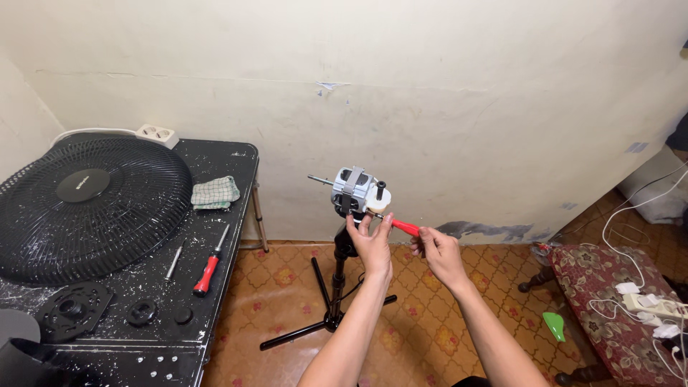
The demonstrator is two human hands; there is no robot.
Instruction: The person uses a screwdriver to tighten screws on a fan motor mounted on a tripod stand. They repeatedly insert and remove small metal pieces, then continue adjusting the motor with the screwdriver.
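Motor housing first: the grey-and-white fan motor unit point(356, 192) sits on top of a black tripod stand point(335, 287), out over the patterned tile floor point(287, 287), just right of the black paint-flecked table point(215, 229). Its thin metal shaft point(320, 179) sticks out to the left, so the motor's long axis runs roughly left–right and points toward the table.

Your left hand point(373, 240) is the nearer one: it reaches up from below, fingers curled onto the lower right edge of the motor, bracing it. Contact looks firm, though the exact fingertip placement is hidden behind the housing.

Your right hand point(438, 252) is closed around the red-handled screwdriver point(403, 226), gripping the rear of the handle. The screwdriver's long axis slopes up and to the left; its tip meets the motor at the lower right corner, just beside your left thumb. The motor therefore lies up-left of your right fingers, along the tool's own line.

On the table: round black fan grille point(86, 208), a second red-handled screwdriver point(208, 269) lying well apart from your hands, and a checked cloth point(215, 192)
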